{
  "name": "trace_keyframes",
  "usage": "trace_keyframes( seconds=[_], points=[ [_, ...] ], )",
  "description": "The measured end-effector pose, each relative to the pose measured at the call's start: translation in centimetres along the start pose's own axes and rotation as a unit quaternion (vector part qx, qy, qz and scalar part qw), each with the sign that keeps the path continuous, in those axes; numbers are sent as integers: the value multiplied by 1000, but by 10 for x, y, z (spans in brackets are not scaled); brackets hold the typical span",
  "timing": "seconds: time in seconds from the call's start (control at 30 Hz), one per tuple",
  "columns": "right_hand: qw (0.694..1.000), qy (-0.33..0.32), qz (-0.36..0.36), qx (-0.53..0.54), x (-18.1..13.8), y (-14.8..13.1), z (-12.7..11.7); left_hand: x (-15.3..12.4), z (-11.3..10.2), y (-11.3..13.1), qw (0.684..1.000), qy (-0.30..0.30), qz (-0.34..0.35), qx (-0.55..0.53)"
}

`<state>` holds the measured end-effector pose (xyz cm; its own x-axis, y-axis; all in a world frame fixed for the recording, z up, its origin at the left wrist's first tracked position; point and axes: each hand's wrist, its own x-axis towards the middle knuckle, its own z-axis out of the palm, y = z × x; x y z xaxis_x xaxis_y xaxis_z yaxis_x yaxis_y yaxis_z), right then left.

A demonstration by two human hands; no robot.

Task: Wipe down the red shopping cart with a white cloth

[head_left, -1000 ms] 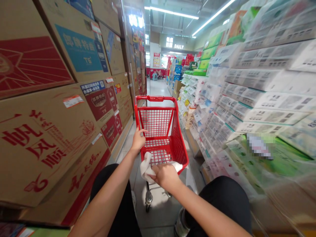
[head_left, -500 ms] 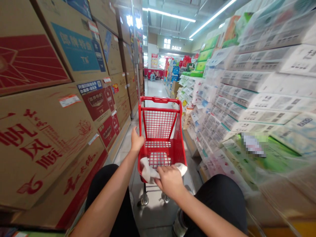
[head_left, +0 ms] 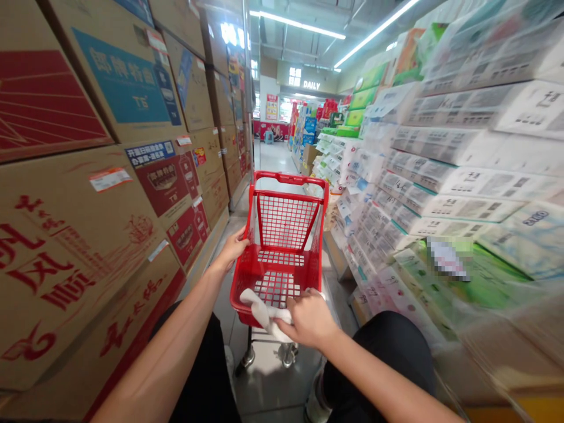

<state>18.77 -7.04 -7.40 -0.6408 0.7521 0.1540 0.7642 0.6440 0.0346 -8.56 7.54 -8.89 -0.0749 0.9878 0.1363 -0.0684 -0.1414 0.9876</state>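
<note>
A small red shopping cart (head_left: 288,267) with a mesh basket stands between my knees. My left hand (head_left: 232,248) is at its left side, fingers curled against the edge and their tips partly hidden. At the near rim, my right hand (head_left: 311,317) is closed over a white cloth (head_left: 264,314), pressing it against the rim. One end of the cloth trails to the left along the rim and droops over it. The cart's basket holds nothing that I can see.
Stacked cardboard cartons (head_left: 79,247) line the left side closely. On the right rise packs of tissue paper (head_left: 462,194), with a green pack (head_left: 493,276) low down. The tiled aisle (head_left: 275,157) runs ahead towards a blue stool (head_left: 268,137).
The cart's near end has swung left and the cart sits turned slightly. My left hand has moved left and down and closed on its side. The cloth has shifted left along the rim.
</note>
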Motion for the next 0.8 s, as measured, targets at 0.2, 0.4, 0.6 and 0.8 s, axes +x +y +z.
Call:
trace_keyframes(
  seconds=[0.2,0.4,0.6,0.8],
  points=[
    [973,10,-231,14,6,65,-7,7,-3,1,999,-32,-6,0],
    [971,49,-220,73,28,107,-10,5,2,9,999,-50,-2,8],
    [988,61,-140,35,61,156,-18,-3,15,11,998,-55,2,32],
    [988,102,-114,21,55,150,-22,4,15,11,997,-39,32,66]
  ],
)
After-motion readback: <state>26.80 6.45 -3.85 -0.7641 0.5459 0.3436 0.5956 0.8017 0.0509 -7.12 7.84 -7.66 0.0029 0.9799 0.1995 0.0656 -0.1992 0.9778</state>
